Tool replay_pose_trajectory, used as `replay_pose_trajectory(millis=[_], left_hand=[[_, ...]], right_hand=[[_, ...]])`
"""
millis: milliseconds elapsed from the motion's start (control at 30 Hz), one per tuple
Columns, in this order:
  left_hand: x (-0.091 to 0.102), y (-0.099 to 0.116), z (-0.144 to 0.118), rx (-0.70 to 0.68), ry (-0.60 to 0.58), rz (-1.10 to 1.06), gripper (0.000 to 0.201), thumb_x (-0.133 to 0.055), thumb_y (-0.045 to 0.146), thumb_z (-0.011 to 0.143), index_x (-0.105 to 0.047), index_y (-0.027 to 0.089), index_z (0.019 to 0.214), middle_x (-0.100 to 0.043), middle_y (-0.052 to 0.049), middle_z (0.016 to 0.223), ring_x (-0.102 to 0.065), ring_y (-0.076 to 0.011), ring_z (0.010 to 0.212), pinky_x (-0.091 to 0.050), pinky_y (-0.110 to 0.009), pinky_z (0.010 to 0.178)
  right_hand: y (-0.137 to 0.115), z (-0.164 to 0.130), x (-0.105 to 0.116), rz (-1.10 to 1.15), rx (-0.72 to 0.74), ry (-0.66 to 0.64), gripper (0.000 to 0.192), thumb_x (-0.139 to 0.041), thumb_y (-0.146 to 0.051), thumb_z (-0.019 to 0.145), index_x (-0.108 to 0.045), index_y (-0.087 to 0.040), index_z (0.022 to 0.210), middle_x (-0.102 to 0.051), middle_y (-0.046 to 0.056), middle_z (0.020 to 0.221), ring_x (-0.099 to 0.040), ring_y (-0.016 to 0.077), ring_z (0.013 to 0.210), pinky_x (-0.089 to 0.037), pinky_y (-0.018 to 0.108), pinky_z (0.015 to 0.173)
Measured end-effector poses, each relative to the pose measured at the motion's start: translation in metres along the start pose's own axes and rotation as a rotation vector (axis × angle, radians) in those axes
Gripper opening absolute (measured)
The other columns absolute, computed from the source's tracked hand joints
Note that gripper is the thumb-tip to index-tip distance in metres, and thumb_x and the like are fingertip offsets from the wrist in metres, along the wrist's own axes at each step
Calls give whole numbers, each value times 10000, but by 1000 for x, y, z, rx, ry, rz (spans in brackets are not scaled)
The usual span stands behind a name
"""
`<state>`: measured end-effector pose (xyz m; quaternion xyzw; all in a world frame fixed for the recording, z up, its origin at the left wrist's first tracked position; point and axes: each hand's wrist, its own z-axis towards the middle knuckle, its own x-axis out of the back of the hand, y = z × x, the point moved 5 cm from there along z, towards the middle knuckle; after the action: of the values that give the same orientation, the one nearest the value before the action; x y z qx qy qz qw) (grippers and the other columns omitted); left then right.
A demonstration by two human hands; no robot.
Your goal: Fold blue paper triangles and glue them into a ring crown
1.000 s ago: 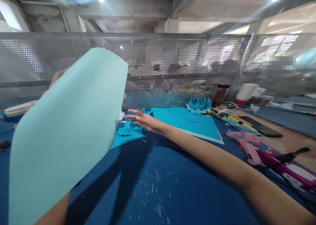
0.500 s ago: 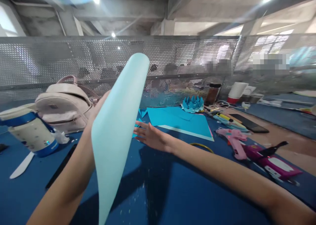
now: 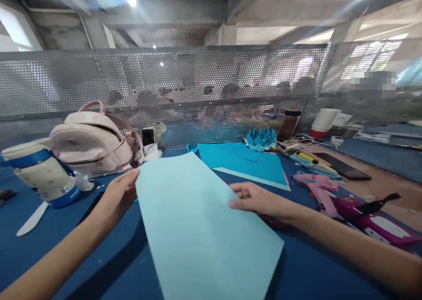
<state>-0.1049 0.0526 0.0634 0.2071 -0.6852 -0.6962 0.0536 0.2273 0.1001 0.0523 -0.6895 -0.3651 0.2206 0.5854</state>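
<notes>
Perforated metal screening closes off the far side of our blue-covered table. We hold a pale blue paper sheet flat above the near centre of the table: our left hand pinches its far left edge, and our right hand grips its right edge with the fingers closed over the sheet. A pale backpack and a bottle sit at far left. Darker blue paper lies beyond the sheet, and a pink glue gun lies to the right.
</notes>
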Motion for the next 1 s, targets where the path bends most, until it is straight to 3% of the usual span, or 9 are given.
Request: replay_pose_trajectory(millis=[67,167,300,467,633,767,900,1000], left_hand=[[10,-17,-3,67,-111,162,454,-833,388,669,-709,130,1020,-706,-18,717,-681,-188,709,-554,-272,668],[11,-34,-1,114,-267,410,477,-851,354,609,-721,124,1006,-726,-55,758,-697,-248,790,-552,-339,728],[-1,-46,14,2,-368,660,525,-823,316,567,-710,151,1053,-711,-32,794,-669,-254,830,-510,-342,782],[-11,-58,30,-125,-421,900,507,-748,326,607,-698,162,1085,-602,14,681,-583,-219,694,-433,-300,642],[-13,-60,30,-193,-488,1000,277,-678,345,683,-731,156,879,-604,-5,674,-568,-205,675,-419,-300,647],[-20,-60,25,-271,-547,1016,176,-637,330,744,-721,179,778,-667,-25,755,-593,-214,751,-440,-313,710],[-28,-62,21,-363,-542,1017,193,-646,287,748,-692,185,905,-699,-61,887,-624,-247,845,-473,-350,767],[-33,-61,14,-460,-536,1012,313,-631,230,770,-630,202,1081,-679,-96,1100,-605,-278,1028,-455,-405,903]], right_hand=[[6,-8,5,-176,9,6,509,-734,-435,791,-653,-127,1187,-741,92,1018,-714,234,880,-550,279,703],[12,-12,8,-408,40,31,430,-668,-403,841,-658,-133,1176,-739,54,936,-693,209,803,-499,240,629],[9,-8,8,-610,100,81,352,-607,-383,861,-676,-137,1103,-719,49,911,-649,190,757,-467,243,633],[2,-5,12,-660,141,86,390,-630,-382,825,-678,-152,1136,-703,77,1053,-650,234,877,-507,291,737],[2,-7,17,-630,87,29,475,-638,-353,833,-627,-150,1263,-690,88,1148,-658,251,946,-529,312,777],[-7,-2,12,-689,156,9,543,-639,-378,851,-570,-188,1355,-597,87,1348,-595,288,1155,-487,372,965],[-10,10,-3,-774,212,44,554,-527,-463,929,-527,-175,1402,-573,107,1385,-559,314,1228,-430,438,1059],[-9,14,-18,-878,314,20,531,-440,-341,983,-396,-208,1496,-465,90,1492,-452,281,1353,-341,450,1144]])
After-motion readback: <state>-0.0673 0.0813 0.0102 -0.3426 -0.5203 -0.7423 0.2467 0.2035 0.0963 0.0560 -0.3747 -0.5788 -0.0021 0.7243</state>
